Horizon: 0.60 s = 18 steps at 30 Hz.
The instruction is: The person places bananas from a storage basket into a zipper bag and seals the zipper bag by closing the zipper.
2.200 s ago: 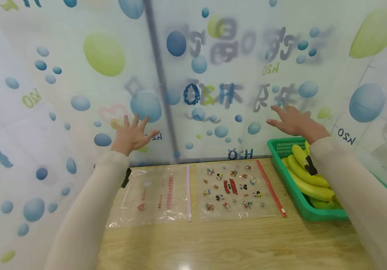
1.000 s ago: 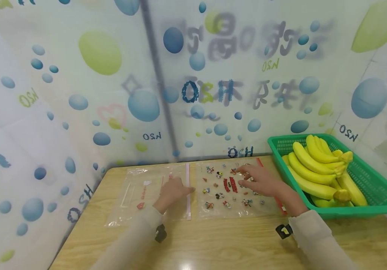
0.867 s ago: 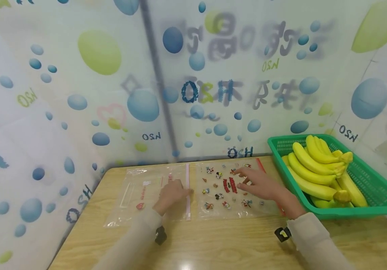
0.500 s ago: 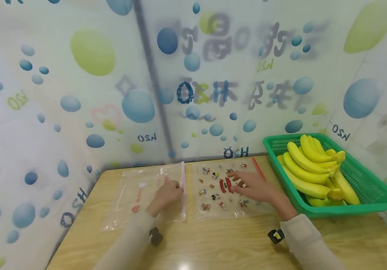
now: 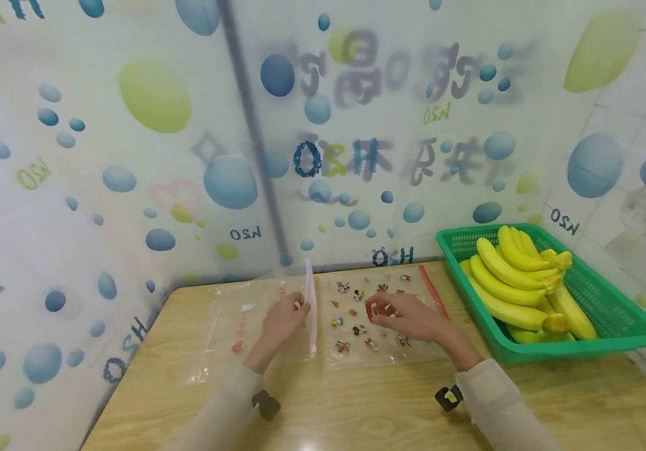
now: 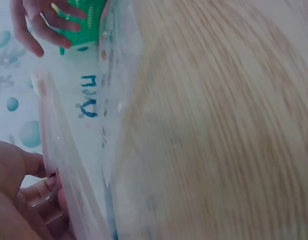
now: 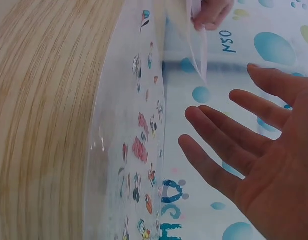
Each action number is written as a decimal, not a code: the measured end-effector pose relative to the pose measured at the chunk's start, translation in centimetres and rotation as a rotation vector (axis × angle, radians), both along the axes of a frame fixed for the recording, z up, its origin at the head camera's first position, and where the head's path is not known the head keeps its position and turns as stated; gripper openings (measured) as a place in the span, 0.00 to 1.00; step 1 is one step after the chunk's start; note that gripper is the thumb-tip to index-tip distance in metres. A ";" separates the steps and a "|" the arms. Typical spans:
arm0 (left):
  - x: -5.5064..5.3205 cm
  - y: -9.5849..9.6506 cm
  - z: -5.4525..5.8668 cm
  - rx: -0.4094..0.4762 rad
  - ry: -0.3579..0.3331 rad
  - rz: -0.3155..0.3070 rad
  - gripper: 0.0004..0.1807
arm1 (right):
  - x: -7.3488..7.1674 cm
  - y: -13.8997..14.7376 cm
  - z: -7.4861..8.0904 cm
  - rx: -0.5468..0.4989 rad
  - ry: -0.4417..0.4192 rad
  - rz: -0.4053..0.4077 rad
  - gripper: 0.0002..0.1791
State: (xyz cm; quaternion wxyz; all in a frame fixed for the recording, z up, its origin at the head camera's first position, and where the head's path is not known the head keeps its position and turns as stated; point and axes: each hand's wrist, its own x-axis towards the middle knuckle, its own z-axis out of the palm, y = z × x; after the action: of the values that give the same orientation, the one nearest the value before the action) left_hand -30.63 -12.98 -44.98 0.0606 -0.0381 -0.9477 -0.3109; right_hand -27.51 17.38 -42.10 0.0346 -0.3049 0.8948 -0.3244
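A clear zip bag [image 5: 218,338] with faint pink print lies at the left of the table. My left hand [image 5: 282,322] pinches it at its pink zip edge [image 5: 311,313], which is raised off the table. In the left wrist view, thumb and fingers of the left hand [image 6: 19,195] close on that bag [image 6: 64,145] near the strip. A second zip bag [image 5: 351,358], printed with small cartoon figures and edged by a red zip, lies flat beside it. Above it hovers my right hand [image 5: 413,318]; in the right wrist view its fingers [image 7: 213,125] are spread, holding nothing.
At the right stands a green basket [image 5: 610,343] holding several yellow bananas [image 5: 511,304]. A white curtain [image 5: 413,125] with blue and green dots hangs behind the wooden table [image 5: 345,407] and along its sides.
Both hands have come down from in front of the curtain to the bags. The left hand has taken hold of the left bag's pink zip edge and lifted it; the right hand has shifted slightly left.
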 end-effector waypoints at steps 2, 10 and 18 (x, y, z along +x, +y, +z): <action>0.4 0.5 0.5 0.023 -0.001 -0.001 0.10 | -0.1 -0.3 0.0 -0.023 -0.014 0.016 0.19; 1.8 2.9 1.6 0.090 0.039 -0.016 0.09 | -0.4 -2.1 0.0 -0.123 -0.057 0.075 0.21; 2.8 5.3 2.1 0.111 0.071 -0.029 0.09 | -0.5 -3.4 0.3 -0.185 -0.120 0.028 0.21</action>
State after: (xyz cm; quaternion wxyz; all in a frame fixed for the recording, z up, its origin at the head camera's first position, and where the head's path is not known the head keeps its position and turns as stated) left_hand -27.85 -7.72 -42.86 0.0915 -0.0595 -0.9256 -0.3625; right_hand -28.04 14.01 -41.83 0.0643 -0.2995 0.8529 -0.4228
